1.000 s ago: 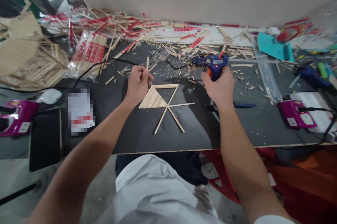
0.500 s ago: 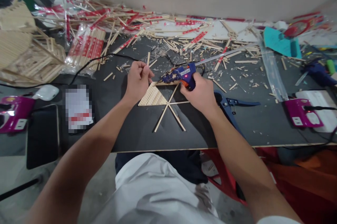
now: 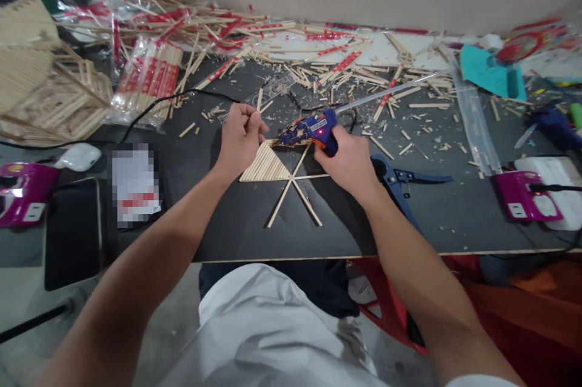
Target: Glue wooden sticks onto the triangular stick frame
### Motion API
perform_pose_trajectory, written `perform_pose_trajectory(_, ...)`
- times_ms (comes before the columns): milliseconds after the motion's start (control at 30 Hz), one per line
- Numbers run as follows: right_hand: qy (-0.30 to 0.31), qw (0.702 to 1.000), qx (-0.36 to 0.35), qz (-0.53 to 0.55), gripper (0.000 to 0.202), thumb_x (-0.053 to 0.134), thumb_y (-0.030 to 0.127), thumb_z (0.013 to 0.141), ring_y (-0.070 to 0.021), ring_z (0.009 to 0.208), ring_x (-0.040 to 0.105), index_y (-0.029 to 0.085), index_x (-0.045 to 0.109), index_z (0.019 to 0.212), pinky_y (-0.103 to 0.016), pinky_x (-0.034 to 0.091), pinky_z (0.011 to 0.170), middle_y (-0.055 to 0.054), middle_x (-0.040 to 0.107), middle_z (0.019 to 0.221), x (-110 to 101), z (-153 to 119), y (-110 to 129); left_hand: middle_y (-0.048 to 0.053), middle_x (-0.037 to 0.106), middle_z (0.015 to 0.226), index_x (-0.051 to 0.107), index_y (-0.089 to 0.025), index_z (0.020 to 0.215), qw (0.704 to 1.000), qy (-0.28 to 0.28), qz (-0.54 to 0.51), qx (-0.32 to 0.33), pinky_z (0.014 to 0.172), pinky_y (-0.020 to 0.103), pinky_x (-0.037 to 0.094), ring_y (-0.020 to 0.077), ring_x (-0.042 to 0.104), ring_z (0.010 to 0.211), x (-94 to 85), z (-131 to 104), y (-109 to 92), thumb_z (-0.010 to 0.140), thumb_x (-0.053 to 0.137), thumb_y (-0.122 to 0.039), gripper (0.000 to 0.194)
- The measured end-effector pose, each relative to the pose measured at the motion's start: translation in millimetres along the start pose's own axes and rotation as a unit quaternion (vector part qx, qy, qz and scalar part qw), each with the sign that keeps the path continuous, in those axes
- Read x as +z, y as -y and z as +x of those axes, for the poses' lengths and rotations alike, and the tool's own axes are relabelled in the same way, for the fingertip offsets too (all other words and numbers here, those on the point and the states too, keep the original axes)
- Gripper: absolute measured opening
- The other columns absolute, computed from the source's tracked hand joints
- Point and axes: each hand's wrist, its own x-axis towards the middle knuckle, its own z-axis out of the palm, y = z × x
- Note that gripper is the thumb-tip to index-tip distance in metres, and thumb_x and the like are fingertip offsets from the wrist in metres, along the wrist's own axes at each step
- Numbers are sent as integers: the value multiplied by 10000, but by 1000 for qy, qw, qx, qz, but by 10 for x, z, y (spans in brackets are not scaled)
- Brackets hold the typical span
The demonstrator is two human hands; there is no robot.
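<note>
Seemingly mid-gluing, the right hand [image 3: 348,156] grips the glue gun [image 3: 316,128] over the frame [image 3: 267,166]; the left hand [image 3: 240,135], beside it, pinches a stick [image 3: 259,99]; next likely needs steady aim.

We count one left hand [image 3: 243,137] holding one stick [image 3: 260,100], one right hand [image 3: 349,161] holding one glue gun [image 3: 321,128], and one flat stick frame [image 3: 264,166] with a single filled wedge and four bare spokes [image 3: 280,203]. Around them, on one bench [image 3: 341,235], we see two magenta socket boxes [image 3: 522,198], one dark-screened phone [image 3: 73,235], one white case [image 3: 82,157], one pair of blue cutters [image 3: 392,179] and one teal sheet [image 3: 484,73]. The loose sticks [image 3: 187,130] lie too many and too tangled for us to count exactly.
</note>
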Motion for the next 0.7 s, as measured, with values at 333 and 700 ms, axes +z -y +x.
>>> perform_pose_trajectory(333,-11,1000,-17,-8,99,623,287,825,-217,612,561,225,547,844,-322,384,608,-45,613,685,11,3,0,-32,674,736,447,-240,933,1000,-2,0,25,502,213,457,79,594,503,6,10,33,1040,539,-340,173)
perform_pose_trajectory(700,-20,999,-34,-9,111,614,274,831,-226,629,579,237,509,830,-322,397,619,-47,621,701,11,2,-9,-25,688,735,436,-240,941,1000,3,8,23,494,211,460,89,605,506,12,15,41,1036,527,-316,152)
